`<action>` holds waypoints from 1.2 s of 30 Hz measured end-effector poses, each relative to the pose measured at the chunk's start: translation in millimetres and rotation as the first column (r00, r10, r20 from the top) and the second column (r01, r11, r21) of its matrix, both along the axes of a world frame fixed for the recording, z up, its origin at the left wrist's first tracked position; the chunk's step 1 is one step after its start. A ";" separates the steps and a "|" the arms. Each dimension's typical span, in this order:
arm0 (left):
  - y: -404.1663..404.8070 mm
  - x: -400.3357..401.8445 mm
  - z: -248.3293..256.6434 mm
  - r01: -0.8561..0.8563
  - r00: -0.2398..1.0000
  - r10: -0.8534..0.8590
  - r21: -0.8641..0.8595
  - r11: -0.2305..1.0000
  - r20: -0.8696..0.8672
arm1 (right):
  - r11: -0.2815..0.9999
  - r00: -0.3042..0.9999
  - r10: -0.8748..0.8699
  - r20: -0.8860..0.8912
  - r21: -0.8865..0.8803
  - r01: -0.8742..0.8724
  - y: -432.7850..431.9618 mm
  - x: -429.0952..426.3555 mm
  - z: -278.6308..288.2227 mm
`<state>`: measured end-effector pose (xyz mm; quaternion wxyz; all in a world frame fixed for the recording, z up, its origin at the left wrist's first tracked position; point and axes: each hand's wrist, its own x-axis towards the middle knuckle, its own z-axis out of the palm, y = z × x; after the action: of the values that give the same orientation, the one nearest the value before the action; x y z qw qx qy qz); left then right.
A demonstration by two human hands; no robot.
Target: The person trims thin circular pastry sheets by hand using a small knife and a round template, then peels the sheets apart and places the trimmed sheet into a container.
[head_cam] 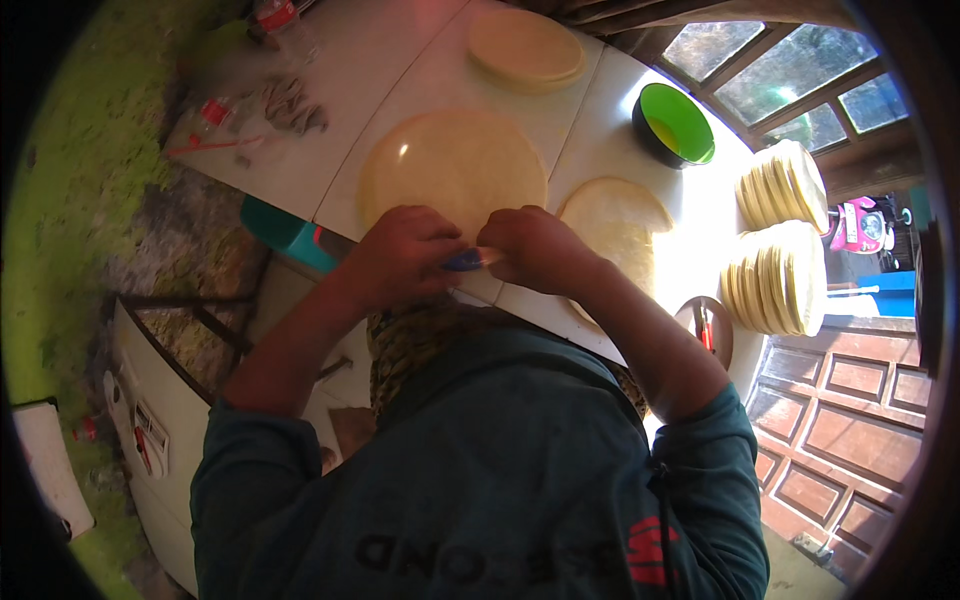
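Note:
In front of me a large round sheet of pale dough [457,161] lies flat on a white tiled table [330,150]. Both hands meet at its near edge. From the fingers of my left hand [412,251] juts a small blue object [463,260]; its kind cannot be told, as the fingers hide much of it. Close beside its pale end, my right hand [529,247] is curled, and what lies inside the fingers is hidden. Another round dough sheet [615,225] lies to the right, partly behind my right forearm.
Farther back sits a stack of round sheets [529,49]. A green-lined bowl [673,126] holds yellowish contents. Two tall stacks of round sheets [780,184] stand at the right, near a round brown dish [705,330] with a red-handled tool. Plastic bottles [281,22] and a crumpled cloth [292,105] are at back left.

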<state>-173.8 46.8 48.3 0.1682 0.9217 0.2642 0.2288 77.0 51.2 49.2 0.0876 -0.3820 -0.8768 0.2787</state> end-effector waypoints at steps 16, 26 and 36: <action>15.1 -36.5 -16.4 -0.164 0.986 0.163 0.100 0.981 0.015 | 0.987 0.992 -0.069 0.104 0.152 0.052 43.0 14.1 24.9; 93.0 -62.7 56.3 -0.394 0.915 0.401 -0.272 0.878 -0.032 | 0.971 0.982 -0.183 0.041 0.166 0.174 116.3 9.7 104.4; 123.1 -19.1 138.0 -0.305 0.889 0.411 -0.407 0.861 0.203 | 0.933 0.921 -0.326 -0.214 0.087 0.350 86.5 63.5 177.3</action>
<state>-192.9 169.8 186.3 0.3259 0.7658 0.4434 0.3328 140.5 137.8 226.5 0.2437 -0.4924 -0.8001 0.2409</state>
